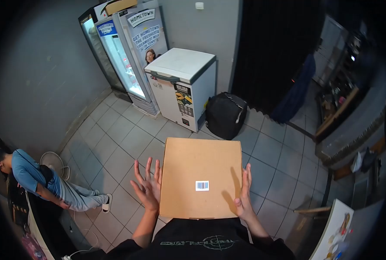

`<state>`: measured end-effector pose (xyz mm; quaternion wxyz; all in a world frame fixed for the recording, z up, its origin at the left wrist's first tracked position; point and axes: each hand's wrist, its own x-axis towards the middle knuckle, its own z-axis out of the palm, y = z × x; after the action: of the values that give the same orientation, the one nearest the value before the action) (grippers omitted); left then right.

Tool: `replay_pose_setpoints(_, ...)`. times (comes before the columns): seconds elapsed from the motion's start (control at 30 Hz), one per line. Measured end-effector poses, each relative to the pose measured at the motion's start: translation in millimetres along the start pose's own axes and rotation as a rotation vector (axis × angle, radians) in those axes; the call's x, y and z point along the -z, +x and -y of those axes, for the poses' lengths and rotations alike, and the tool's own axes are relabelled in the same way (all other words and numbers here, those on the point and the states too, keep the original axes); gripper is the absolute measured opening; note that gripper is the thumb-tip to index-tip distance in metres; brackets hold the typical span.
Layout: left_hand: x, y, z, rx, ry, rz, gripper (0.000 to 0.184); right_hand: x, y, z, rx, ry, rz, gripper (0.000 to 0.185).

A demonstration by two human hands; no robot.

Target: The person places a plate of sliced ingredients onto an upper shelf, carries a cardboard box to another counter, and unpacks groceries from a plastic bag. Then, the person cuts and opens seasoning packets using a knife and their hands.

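Note:
A flat, closed cardboard box (199, 164) with a barcode label (202, 186) lies in front of my chest, its near edge against my black shirt. At the box's left edge is my left hand (147, 185), palm up with fingers spread. My right hand (244, 193) is upright along the right edge, thumb apart from the fingers, which are stretched out. Neither hand is wrapped round the box. What bears the box from below is hidden.
A white chest freezer (180, 65) and a lit drinks fridge (123, 65) stand ahead, beside a black bag (226, 115). Another person (32, 171) leans over a counter at left, near a fan (52, 162). At lower right is a white board (334, 229).

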<state>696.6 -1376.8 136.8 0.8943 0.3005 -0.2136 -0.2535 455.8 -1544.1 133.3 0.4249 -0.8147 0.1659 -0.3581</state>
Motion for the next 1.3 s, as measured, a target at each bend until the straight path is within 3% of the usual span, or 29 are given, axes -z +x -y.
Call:
replay_pose_setpoints(0.37, 61.2, 220.7, 24.2, -0.218, 0.027, -0.177, 0.072, -67.6, 277.7, -89.5, 0.166, 0.014, 0.286, 0.086)
replay_pose_setpoints(0.67, 162.5, 429.2, 30.4, -0.101, 0.069, -0.12, 0.073, -187.3, 424.0, -163.1, 0.084, 0.018, 0.111, 0.084)
replay_pose_setpoints(0.8, 172.0, 525.0, 45.0, -0.025, 0.106, -0.059, 0.076, -210.2, 486.2, -190.2, 0.078, -0.07, 0.018, 0.081)
replay_pose_setpoints(0.9, 187.5, 596.5, 74.1, -0.014, 0.145, 0.073, 0.078, -222.7, 527.8, -224.6, 0.048, -0.11, -0.01, 0.078)
replay_pose_setpoints(1.1, 195.4, 700.6, 138.6, 0.018, 0.296, 0.074, 0.081, -236.1, 608.6, -320.0, -0.039, -0.044, -0.041, 0.076)
replay_pose_setpoints(1.3, 204.4, 801.5, 207.5, 0.14, 0.31, 0.137, 0.076, -224.9, 676.3, -370.7, -0.163, -0.093, -0.071, 0.076)
